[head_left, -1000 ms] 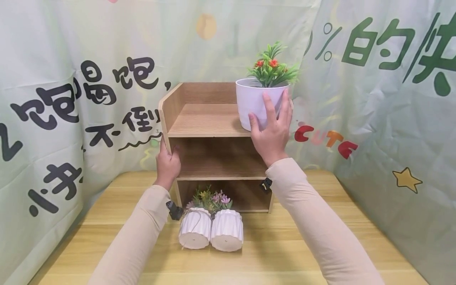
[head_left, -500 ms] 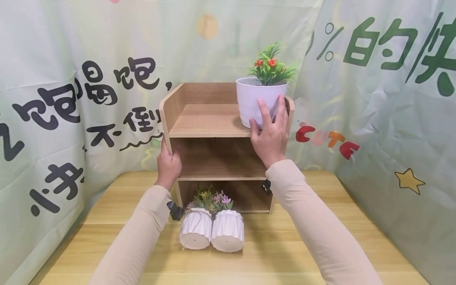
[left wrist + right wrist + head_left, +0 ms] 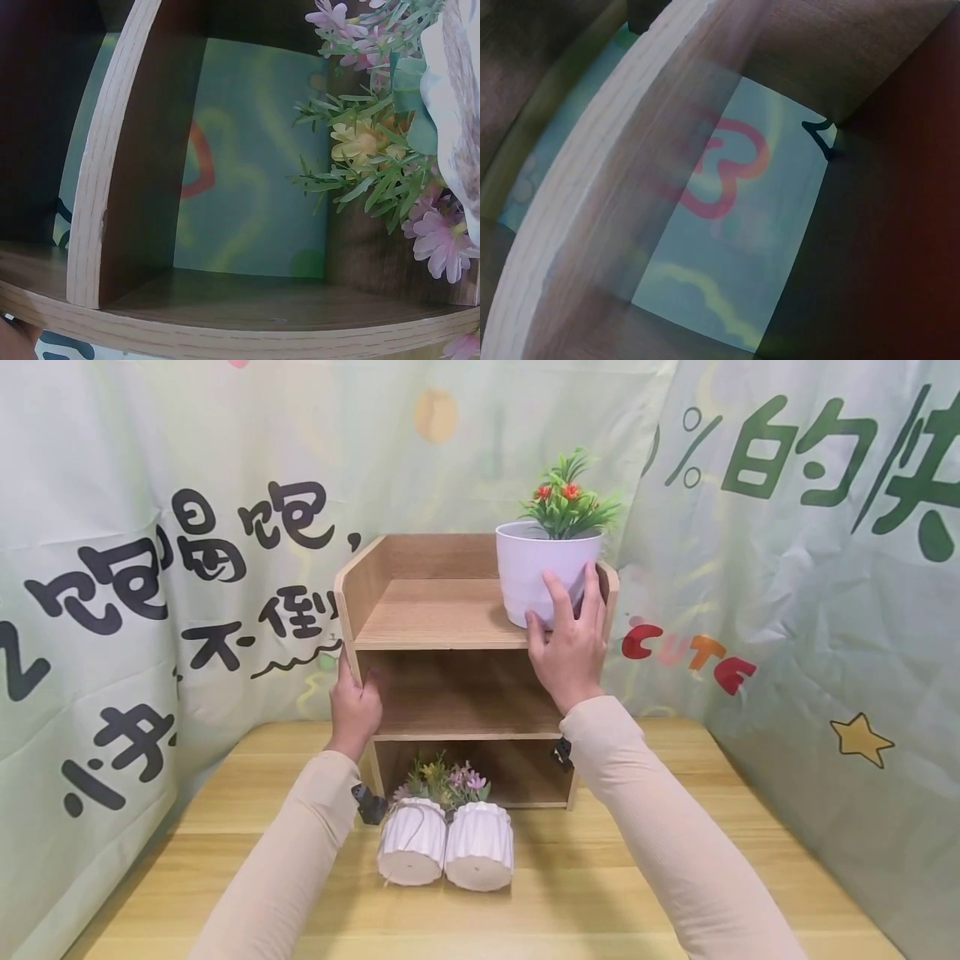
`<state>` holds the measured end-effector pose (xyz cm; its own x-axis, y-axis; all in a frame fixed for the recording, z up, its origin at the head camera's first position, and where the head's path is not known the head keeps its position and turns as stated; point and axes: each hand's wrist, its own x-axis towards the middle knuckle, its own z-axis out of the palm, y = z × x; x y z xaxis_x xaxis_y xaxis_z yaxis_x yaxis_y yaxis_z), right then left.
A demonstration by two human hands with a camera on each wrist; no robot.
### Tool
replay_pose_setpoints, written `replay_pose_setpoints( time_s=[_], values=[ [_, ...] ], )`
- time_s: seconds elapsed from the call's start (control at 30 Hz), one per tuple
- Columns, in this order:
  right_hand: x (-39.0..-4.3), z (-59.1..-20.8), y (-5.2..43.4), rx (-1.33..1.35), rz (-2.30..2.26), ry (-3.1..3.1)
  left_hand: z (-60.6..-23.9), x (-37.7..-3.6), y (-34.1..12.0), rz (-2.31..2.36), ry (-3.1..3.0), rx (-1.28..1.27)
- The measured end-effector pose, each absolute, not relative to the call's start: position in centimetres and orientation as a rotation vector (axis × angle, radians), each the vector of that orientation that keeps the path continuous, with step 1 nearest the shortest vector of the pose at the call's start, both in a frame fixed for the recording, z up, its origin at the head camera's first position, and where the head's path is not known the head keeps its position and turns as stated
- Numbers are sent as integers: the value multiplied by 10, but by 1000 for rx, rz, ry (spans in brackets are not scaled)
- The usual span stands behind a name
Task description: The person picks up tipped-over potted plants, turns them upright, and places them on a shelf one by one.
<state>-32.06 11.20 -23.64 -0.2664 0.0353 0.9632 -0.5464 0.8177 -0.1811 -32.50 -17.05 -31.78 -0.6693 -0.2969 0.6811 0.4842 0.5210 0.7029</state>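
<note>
Nearest you, two ribbed white pots [image 3: 446,843] lie tipped on the table [image 3: 675,752], below both hands. Your left hand [image 3: 354,703] clasps the wooden shelf [image 3: 442,610]'s left panel, steadying it. Beyond, your right hand [image 3: 570,639] cups the white flowerpot [image 3: 543,568] on the top tier.
</note>
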Motion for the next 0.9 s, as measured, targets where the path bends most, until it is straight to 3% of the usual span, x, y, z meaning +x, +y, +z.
replay_pose_setpoints(
  time_s=[0.9],
  values=[
    [-302, -264, 114, 546, 768, -1685, -323, -331, -170, -1158, -1902, -160]
  ],
)
